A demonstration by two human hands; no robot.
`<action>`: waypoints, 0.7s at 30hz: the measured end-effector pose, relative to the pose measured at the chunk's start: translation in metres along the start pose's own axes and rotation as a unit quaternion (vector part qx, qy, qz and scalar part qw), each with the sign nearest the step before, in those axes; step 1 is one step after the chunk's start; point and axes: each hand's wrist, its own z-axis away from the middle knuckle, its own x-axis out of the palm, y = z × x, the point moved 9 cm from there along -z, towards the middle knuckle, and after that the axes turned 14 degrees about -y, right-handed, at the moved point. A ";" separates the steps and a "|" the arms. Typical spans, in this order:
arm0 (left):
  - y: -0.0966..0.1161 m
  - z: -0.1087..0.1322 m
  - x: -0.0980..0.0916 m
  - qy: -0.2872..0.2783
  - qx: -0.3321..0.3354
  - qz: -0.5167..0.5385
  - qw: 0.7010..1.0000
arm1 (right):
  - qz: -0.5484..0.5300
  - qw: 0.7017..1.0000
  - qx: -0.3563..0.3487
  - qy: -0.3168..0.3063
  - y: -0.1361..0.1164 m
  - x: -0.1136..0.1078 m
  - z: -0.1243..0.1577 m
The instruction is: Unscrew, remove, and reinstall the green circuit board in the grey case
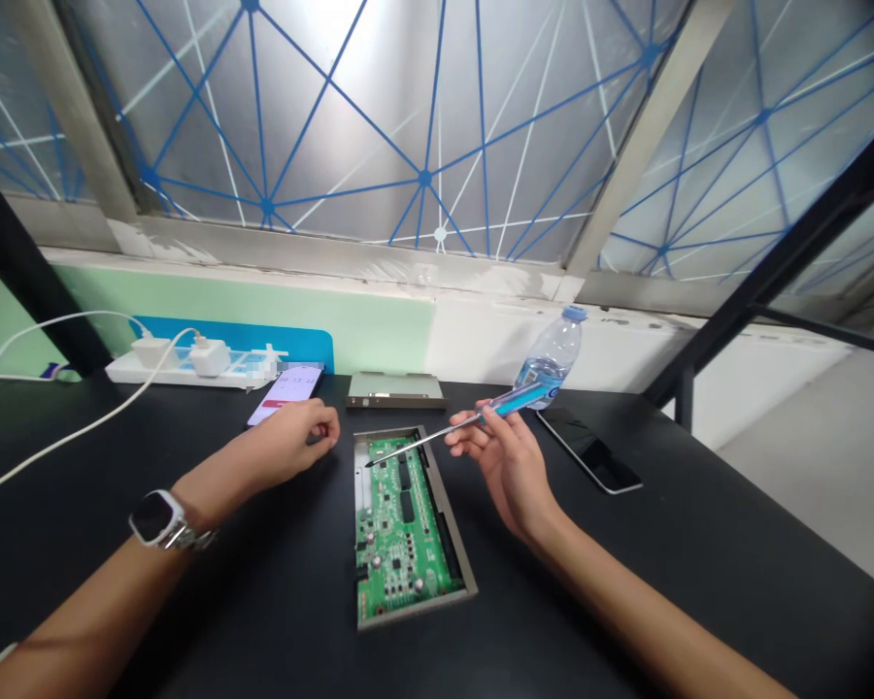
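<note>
My right hand [506, 461] grips a screwdriver [517, 400] with a clear blue handle. Its shaft slants down to the left, and the dark tip is over the upper left of a green circuit board [400, 544]. Whether the tip touches anything, I cannot tell. The board sits inside an open metal tray [418, 609] on the black table. To the left of the tray, my left hand [302, 442] is closed, its fingers curled towards the thumb. What it holds, if anything, is hidden. A watch [156, 517] is on that wrist.
Behind the tray lies a metal cover [395, 389]. A lit phone [289, 390] is beyond my left hand, near a power strip [127, 372] with white cables. At the right are a water bottle [554, 349] and a dark phone [589, 450] on the black table [262, 621].
</note>
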 end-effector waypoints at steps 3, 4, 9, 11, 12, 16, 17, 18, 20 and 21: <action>0.024 0.003 -0.001 0.036 0.036 0.042 0.998 | -0.005 1.000 -0.011 0.017 0.003 -0.004 0.002; 0.032 0.004 0.001 0.040 0.043 0.054 0.997 | -0.006 1.000 -0.011 0.023 0.004 -0.006 0.002; 0.051 0.003 0.019 0.013 0.048 0.142 0.989 | -0.017 0.998 -0.004 0.065 0.006 -0.015 0.004; 0.046 0.001 0.026 0.006 0.029 0.187 0.982 | -0.023 0.996 -0.012 0.083 0.004 -0.018 0.004; 0.043 0.000 0.028 0.008 0.023 0.207 0.978 | -0.026 0.995 -0.015 0.091 0.003 -0.020 0.003; 0.035 -0.004 0.031 0.050 0.020 0.271 0.961 | -0.028 0.993 -0.022 0.112 0.002 -0.024 0.003; 0.034 -0.005 0.031 0.062 0.020 0.282 0.957 | -0.030 0.993 -0.021 0.114 0.003 -0.024 0.003; 0.033 -0.006 0.032 0.074 0.020 0.293 0.953 | -0.032 0.993 -0.021 0.114 0.003 -0.024 0.004; 0.031 -0.008 0.034 0.088 0.018 0.311 0.946 | -0.036 0.993 -0.020 0.113 0.004 -0.023 0.004; 0.030 -0.008 0.035 0.091 0.017 0.317 0.944 | -0.037 0.993 -0.020 0.112 0.004 -0.022 0.004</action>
